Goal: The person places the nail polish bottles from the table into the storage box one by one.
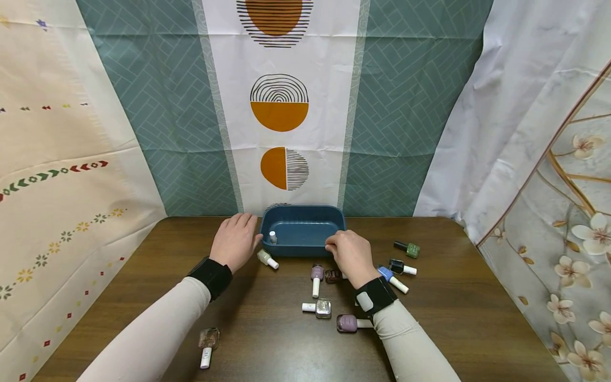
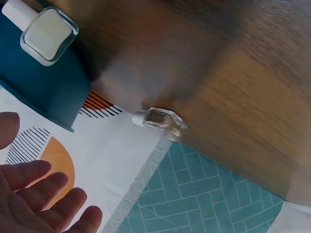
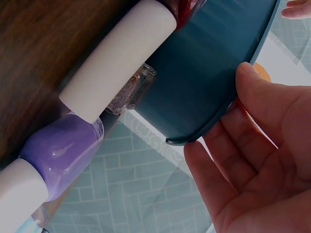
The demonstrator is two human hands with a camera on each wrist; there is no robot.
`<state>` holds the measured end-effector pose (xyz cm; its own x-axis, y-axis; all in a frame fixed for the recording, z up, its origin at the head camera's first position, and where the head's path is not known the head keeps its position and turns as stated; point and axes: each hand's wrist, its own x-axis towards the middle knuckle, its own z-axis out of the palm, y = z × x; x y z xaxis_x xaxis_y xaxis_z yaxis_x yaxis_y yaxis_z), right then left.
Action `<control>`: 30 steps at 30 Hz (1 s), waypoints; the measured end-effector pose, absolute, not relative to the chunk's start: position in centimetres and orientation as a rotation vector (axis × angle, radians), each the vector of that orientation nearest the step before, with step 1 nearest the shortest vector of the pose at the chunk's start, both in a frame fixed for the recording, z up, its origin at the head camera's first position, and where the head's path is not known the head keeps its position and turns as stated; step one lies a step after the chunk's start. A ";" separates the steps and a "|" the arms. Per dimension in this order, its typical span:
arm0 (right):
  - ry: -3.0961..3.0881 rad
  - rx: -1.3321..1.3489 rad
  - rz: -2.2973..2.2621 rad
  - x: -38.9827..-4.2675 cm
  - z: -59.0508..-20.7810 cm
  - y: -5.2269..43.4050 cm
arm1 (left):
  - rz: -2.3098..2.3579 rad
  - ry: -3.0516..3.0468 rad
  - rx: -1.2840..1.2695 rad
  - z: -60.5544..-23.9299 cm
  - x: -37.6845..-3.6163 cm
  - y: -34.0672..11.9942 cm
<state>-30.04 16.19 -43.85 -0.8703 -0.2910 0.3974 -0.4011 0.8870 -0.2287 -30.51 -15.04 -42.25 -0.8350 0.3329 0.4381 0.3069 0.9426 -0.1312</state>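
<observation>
A dark blue rectangular bin stands at the table's far edge, a white-capped bottle inside its left end. My right hand pinches the bin's rim near the front right corner, thumb on one side and fingers on the other in the right wrist view. My left hand is beside the bin's left end, thumb tip right at the wall; its fingers are spread and relaxed in the left wrist view. Just before the bin's front left corner lies a pale nail polish bottle with a white cap.
Several nail polish bottles lie on the brown table: mauve, dark red, glitter, purple, blue, black and green. A brown glitter bottle lies front left. Fabric curtains hang behind.
</observation>
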 end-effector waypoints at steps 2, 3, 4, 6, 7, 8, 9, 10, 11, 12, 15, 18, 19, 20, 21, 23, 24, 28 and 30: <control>-2.698 0.514 0.437 -30.0 -43.8 16.3 | 0.079 -2.631 -0.460 -42.4 -30.4 -15.3; -2.698 0.515 0.440 -30.0 -43.8 16.3 | 0.079 -2.632 -0.462 -42.4 -30.4 -15.5; -2.697 0.515 0.443 -30.0 -43.8 16.3 | 0.077 -2.633 -0.463 -42.5 -30.4 -15.6; -2.697 0.514 0.454 -29.9 -43.8 16.4 | 0.072 -2.635 -0.461 -42.7 -30.5 -16.0; -2.697 0.514 0.458 -29.9 -43.8 16.4 | 0.073 -2.635 -0.458 -42.8 -30.5 -16.2; -2.698 0.513 0.463 -29.9 -43.8 16.5 | 0.071 -2.636 -0.453 -43.0 -30.5 -16.4; -2.698 0.513 0.467 -29.9 -43.7 16.5 | 0.070 -2.637 -0.448 -43.1 -30.5 -16.6; -2.700 0.513 0.469 -29.9 -43.7 16.5 | 0.071 -2.637 -0.441 -43.2 -30.6 -16.9; -2.702 0.511 0.472 -29.8 -43.7 16.5 | 0.072 -2.637 -0.435 -43.3 -30.6 -17.1; -2.705 0.510 0.473 -29.8 -43.7 16.5 | 0.071 -2.639 -0.427 -43.4 -30.7 -17.4; -2.712 0.506 0.472 -29.8 -43.6 16.5 | 0.062 -2.641 -0.405 -43.9 -30.9 -18.3; -2.713 0.509 0.462 -29.8 -43.6 16.4 | 0.039 -2.645 -0.377 -44.5 -31.2 -19.1; -2.711 0.511 0.458 -29.8 -43.6 16.4 | 0.030 -2.648 -0.366 -44.7 -31.4 -19.4; -2.710 0.513 0.455 -29.8 -43.6 16.4 | 0.021 -2.653 -0.355 -44.9 -31.5 -19.7; -2.709 0.514 0.452 -29.8 -43.6 16.4 | 0.015 -2.659 -0.345 -45.1 -31.5 -20.0; -2.709 0.515 0.447 -29.9 -43.6 16.3 | 0.007 -2.675 -0.324 -45.4 -31.7 -20.5; -2.712 0.513 0.449 -29.9 -43.6 16.3 | 0.004 -2.683 -0.315 -45.5 -31.7 -20.7; -2.714 0.511 0.452 -29.9 -43.6 16.2 | -0.002 -2.706 -0.291 -45.5 -31.8 -21.2; -2.710 0.516 0.452 -29.9 -43.6 16.2 | -0.002 -2.712 -0.284 -45.4 -31.8 -21.4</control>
